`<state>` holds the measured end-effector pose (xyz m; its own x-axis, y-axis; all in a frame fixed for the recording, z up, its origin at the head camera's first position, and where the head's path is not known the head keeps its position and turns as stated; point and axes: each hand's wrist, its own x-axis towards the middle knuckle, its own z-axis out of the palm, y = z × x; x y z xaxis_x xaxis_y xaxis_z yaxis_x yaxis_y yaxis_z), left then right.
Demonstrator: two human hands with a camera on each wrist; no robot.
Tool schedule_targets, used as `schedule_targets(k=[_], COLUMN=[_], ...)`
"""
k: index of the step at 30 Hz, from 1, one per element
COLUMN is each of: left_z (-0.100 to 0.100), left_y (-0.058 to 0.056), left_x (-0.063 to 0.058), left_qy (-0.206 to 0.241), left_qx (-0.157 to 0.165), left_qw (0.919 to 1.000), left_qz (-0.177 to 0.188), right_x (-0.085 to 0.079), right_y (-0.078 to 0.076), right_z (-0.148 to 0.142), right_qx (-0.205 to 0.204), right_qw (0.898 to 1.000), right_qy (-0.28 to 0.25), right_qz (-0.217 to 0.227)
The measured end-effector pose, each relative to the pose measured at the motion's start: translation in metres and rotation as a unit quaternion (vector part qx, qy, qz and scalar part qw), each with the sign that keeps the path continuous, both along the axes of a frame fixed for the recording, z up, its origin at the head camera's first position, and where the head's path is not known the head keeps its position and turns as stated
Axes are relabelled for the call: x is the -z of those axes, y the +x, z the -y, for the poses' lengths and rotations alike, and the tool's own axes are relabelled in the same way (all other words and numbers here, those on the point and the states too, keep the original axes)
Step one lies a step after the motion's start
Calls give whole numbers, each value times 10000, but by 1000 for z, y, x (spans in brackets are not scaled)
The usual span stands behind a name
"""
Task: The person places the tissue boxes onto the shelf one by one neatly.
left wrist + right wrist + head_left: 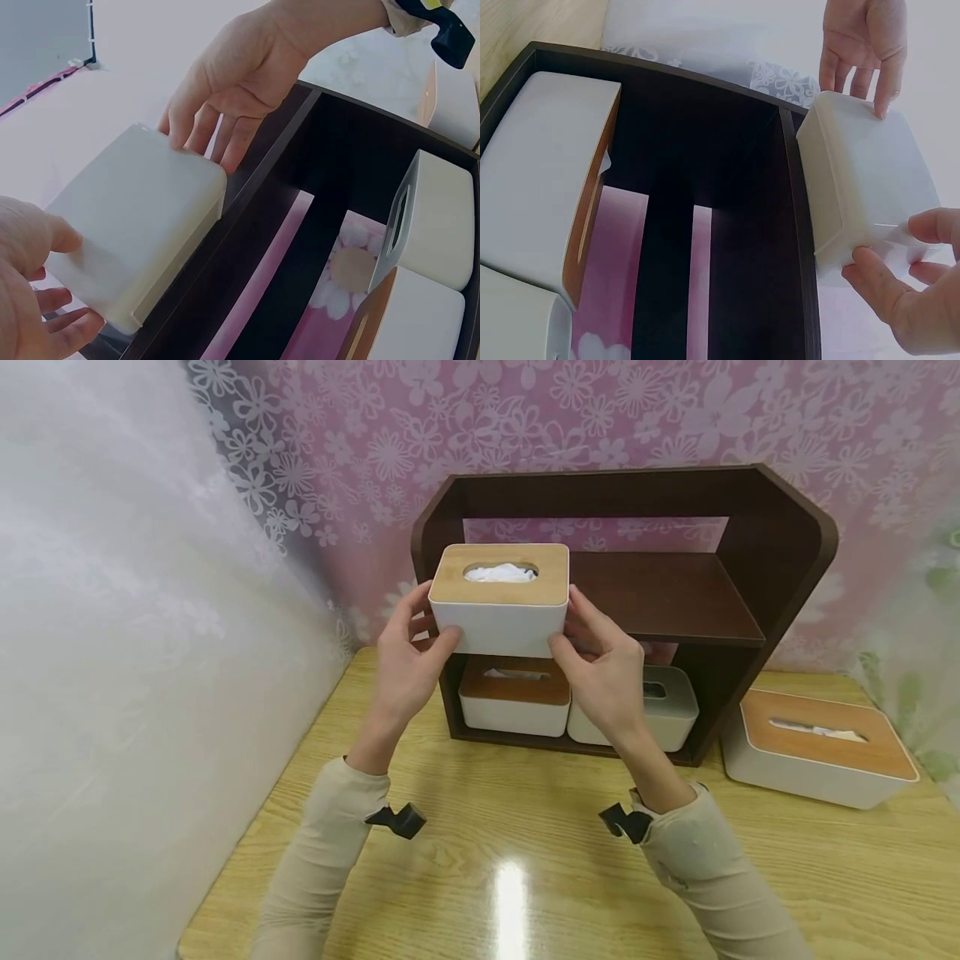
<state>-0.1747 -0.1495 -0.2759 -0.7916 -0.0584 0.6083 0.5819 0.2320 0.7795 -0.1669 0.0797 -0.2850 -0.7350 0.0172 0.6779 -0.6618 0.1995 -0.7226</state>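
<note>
At far left, a smooth white sheet (112, 610) hangs beside a pink floral cloth (390, 452). The left hand (408, 668) grips the left end of a tissue box (498, 627), fingers and thumb parted by its thickness, thumb on the front face. The box is a rounded rectangular block, its body matt white, its lid of pale, wood-grained material with an oval slot; crumpled white tissue (501, 573) fills the opening. It is held roughly level before the left part of the upper shelf (663, 589); contact with the board cannot be told. Below it, inside a dark brown shelf unit (798, 527) with sloped upper corners, stands a brown-lidded box (517, 717), tissue in its slot. The right hand (603, 677) holds the opposite end, fingers similarly parted and curved. Partly behind it, a grey-lidded box (672, 722) shares the lower compartment, contents indistinct. At far right, an orange-brown-lidded box (810, 774) rests on the glossy, wood-grained table (450, 893), tissue lying along its narrow slot
</note>
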Motion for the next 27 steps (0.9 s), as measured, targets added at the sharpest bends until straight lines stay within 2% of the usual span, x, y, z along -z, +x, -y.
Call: schedule_targets(k=[4,11,14,22,27], left_z=[-4,-10,-11,-17,-17], left_y=[-2,-4,-2,23,27], left_x=[0,3,5,-14,-17], left_qy=[96,282,233,-195,-374], left_qx=[-73,86,172,415,418], left_qw=[9999,9995,9995,9986,9980], left_qz=[-8,-131,-142,-277,-281], right_x=[-1,-4,-5,-2,-2], right_y=[-2,-6,-7,-3,4], right_z=[0,2,2,4,4], right_qx=[96,329,359,268,309], right_qw=[9999,9994,9993,9995,9989], right_qy=[-31,-87,-89,72,321], right_qz=[44,-3,5,129,150])
